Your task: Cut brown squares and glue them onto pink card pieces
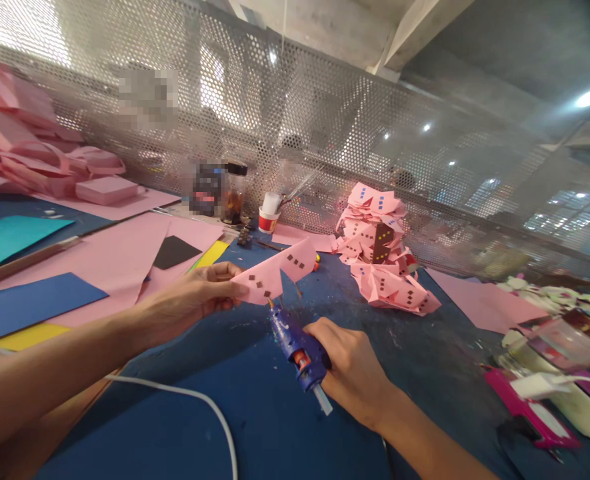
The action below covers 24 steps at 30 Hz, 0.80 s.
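Observation:
Between the thumb and fingers of my left hand (195,293) is the left end of a folded pink paper piece (257,277) dotted with small dark squares. My right hand (349,367) is wrapped round a blue glue gun (292,340), with a clear glue stick (323,400) poking out of its back. The gun's nozzle (270,303) points up at the lower edge of the pink piece, at or very near one dark square; I cannot tell whether they touch. A stack of similar pink pieces (375,247) stands behind, to the right.
Pink sheets (119,267), a blue sheet (35,303) and a teal sheet (15,240) lie at left. A red-and-white cup (269,219) stands by the perforated metal screen (315,120). A white cable (189,390) crosses the blue table (175,447). A magenta device (529,407) lies at right.

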Motion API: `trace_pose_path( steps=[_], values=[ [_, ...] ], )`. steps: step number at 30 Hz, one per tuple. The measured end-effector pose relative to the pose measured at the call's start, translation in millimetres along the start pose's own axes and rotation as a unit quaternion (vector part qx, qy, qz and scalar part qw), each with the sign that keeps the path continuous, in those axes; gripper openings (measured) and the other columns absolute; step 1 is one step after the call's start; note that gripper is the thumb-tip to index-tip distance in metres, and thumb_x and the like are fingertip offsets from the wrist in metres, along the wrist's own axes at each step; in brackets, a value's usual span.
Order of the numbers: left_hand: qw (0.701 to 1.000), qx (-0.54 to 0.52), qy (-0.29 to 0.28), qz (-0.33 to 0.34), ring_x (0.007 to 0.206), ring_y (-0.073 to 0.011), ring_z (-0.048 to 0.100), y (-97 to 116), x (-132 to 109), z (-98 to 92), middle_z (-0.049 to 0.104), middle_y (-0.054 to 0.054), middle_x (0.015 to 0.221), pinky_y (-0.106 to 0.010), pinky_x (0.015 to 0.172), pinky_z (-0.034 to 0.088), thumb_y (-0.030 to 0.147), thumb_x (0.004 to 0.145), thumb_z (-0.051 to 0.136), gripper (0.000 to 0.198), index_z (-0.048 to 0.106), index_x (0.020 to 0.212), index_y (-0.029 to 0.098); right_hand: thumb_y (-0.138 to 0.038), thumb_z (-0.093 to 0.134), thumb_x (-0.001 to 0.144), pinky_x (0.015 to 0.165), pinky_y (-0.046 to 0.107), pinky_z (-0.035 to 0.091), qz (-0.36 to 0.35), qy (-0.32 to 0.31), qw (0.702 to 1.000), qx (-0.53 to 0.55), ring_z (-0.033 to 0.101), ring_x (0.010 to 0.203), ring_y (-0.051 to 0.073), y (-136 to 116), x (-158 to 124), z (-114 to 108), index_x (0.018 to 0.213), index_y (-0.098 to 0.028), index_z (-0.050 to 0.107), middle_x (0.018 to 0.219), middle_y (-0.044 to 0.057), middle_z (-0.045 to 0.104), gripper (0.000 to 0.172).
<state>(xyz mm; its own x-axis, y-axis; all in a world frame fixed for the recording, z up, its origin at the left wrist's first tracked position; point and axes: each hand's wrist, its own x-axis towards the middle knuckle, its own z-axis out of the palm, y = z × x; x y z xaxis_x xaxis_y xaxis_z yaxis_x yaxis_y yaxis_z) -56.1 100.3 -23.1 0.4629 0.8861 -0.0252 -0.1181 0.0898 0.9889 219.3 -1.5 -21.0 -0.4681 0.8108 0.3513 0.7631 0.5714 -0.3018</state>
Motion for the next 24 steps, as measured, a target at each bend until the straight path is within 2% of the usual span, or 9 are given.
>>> trace_pose_path(
  steps=[12,18,24],
  values=[
    [1.000,-0.013,-0.006,-0.009,0.071,-0.0088,0.047,-1.0,-0.3,1.3,0.058,0.003,0.086,-0.020,0.064,0.040,0.024,0.079,0.076,0.017,0.060,0.081,0.020,-0.012,0.055,0.086,0.068,0.027,0.040,-0.001,-0.006,1.000,0.007,0.061,0.076,0.015,-1.1,-0.1,0.2,0.102,-0.022,0.056,0.092,0.000,0.064,0.019],
    [1.000,-0.011,0.011,-0.024,0.073,-0.0110,0.051,0.3,-1.5,2.4,0.059,0.001,0.084,-0.022,0.066,0.044,0.026,0.077,0.077,0.017,0.068,0.090,0.021,-0.013,0.055,0.087,0.069,0.026,0.040,-0.011,-0.007,1.000,0.001,0.062,0.076,0.015,-1.1,-0.5,2.3,0.103,-0.022,0.057,0.093,0.001,0.065,0.018],
    [0.999,-0.022,0.006,-0.022,0.071,-0.0107,0.049,-2.4,-0.7,0.5,0.058,0.001,0.079,-0.021,0.064,0.043,0.026,0.078,0.076,0.013,0.065,0.080,0.020,-0.011,0.055,0.085,0.070,0.027,0.041,-0.010,-0.010,1.000,0.001,0.063,0.078,0.016,0.9,-1.1,2.5,0.105,-0.022,0.056,0.096,0.001,0.065,0.022]
  ],
)
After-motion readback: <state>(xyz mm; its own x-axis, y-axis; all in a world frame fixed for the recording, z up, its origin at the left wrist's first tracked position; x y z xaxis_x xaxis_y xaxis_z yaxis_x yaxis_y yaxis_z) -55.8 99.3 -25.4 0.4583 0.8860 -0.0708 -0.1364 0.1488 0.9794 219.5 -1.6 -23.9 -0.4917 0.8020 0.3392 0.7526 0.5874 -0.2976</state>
